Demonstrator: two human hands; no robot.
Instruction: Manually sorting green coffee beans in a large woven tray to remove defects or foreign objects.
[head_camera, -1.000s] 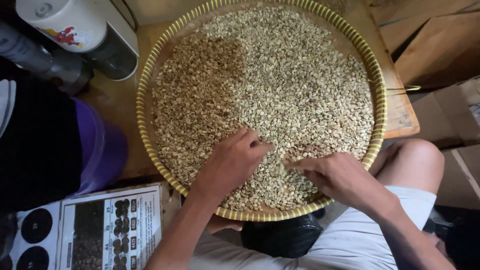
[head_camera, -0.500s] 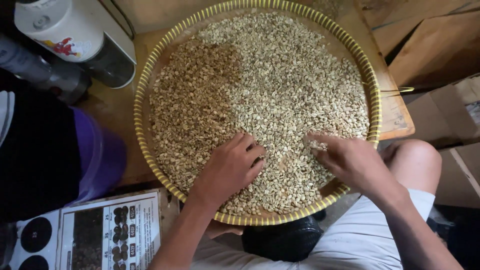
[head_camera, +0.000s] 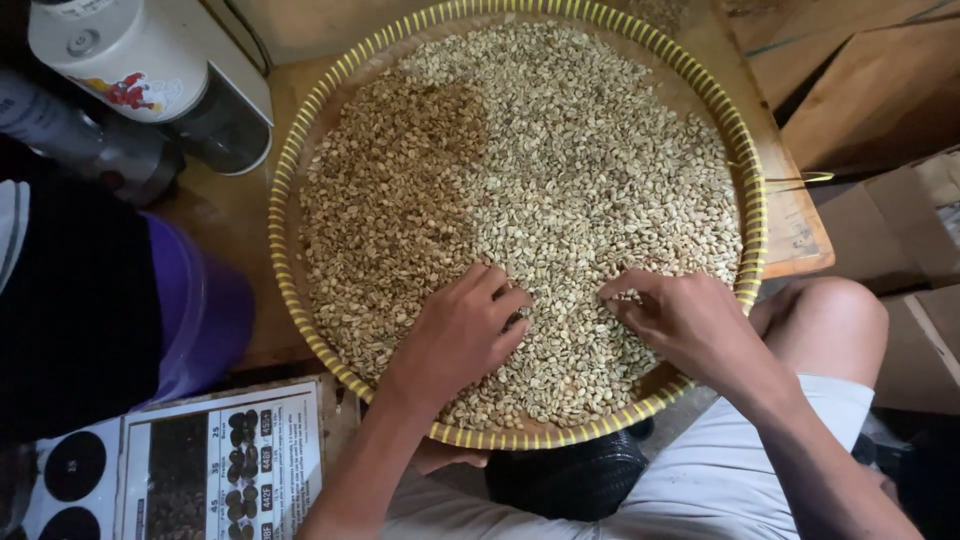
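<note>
Pale green beans (head_camera: 560, 190) fill the woven tray (head_camera: 285, 170) on the bench (head_camera: 225, 215). Left hand (head_camera: 460, 335) stays flat and open on them; right hand (head_camera: 685, 320) has drawn slightly inward since before, fingertips pinched on a few beans.

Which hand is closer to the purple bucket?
Left. The left hand rests on the pale beans in the round woven tray, nearer the purple plastic bucket. The right hand lies farther away, beyond it.
</note>
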